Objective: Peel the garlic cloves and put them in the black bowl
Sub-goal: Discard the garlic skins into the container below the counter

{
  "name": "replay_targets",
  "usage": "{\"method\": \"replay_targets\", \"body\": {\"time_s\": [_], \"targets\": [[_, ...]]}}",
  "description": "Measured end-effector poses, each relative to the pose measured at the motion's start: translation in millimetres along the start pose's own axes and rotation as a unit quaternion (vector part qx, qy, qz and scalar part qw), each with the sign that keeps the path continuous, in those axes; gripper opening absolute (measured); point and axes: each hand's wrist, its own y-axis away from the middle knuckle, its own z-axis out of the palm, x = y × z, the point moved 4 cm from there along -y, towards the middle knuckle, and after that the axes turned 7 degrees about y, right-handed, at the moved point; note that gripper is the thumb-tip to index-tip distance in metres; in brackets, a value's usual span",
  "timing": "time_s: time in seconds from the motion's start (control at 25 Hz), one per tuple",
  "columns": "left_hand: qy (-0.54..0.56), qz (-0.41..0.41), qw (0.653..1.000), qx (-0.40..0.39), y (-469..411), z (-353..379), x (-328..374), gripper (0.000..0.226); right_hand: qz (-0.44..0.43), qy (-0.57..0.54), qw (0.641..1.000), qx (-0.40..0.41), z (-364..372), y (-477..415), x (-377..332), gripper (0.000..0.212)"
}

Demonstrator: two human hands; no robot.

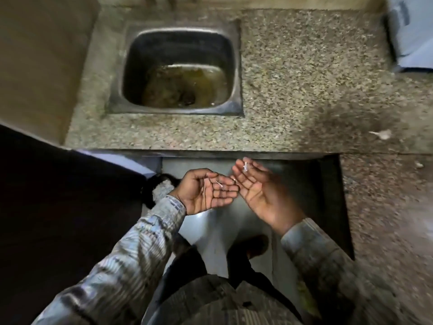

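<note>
- The left hand [208, 193] is turned palm up. Its grip is wide open, the fingers only a little bent, and it holds nothing tightly.
- A thin white bit of garlic skin [219, 184] lies on the fingers of the left hand.
- The right hand [262, 191] is also palm up, with the grip open and the fingers spread. It is blurred.
- A second white skin bit [245, 166] sits on the fingers of the right hand.
- The two hands are just beside each other, in front of the near edge of the table [304, 78]. I cannot tell if they touch.
- Both arms wear striped grey sleeves [140, 242].
- A pale garlic piece [380, 134] lies on the table to the right, well apart from the hands. I cannot tell if it is a clove or only skin.
- A smaller pale crumb [419, 164] lies near the right edge of the table.
- A steel sink [178, 31] is set into the table, with brown murky water [187, 85] at the bottom.
- A blue-grey thing [410, 31] stands at the far right corner.
</note>
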Motion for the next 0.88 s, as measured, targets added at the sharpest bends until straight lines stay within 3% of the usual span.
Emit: {"method": "replay_targets", "body": {"time_s": [0.24,0.4,0.64,0.68,0.76,0.88], "targets": [[0.101,0.08,0.99,0.06,76.2,-159.7,43.9,0.051,0.122,0.088,0.989,-0.019,100.1,-77.7,127.5,0.012],[0.142,0.096,0.974,0.149,63.9,-279.2,51.0,0.052,0.173,0.185,0.967,-0.041,128.8,-172.3,227.8,0.017],[0.224,0.124,0.929,0.266,-71.1,-465.1,34.6,0.055,0.217,0.316,0.923,-0.033,90.5,-369.0,389.7,0.026],[0.242,0.129,0.923,0.271,-101.2,-495.5,29.8,0.064,0.214,0.355,0.909,-0.03,74.3,-407.2,420.2,0.025],[0.29,0.124,0.91,0.271,-154.5,-548.7,19.4,0.081,0.202,0.429,0.879,-0.043,41.8,-475.5,470.7,0.045],[0.327,0.139,0.888,0.292,-206.6,-607.5,3.5,0.069,0.146,0.572,0.806,-0.037,13.8,-529.5,511.8,0.049]]}}
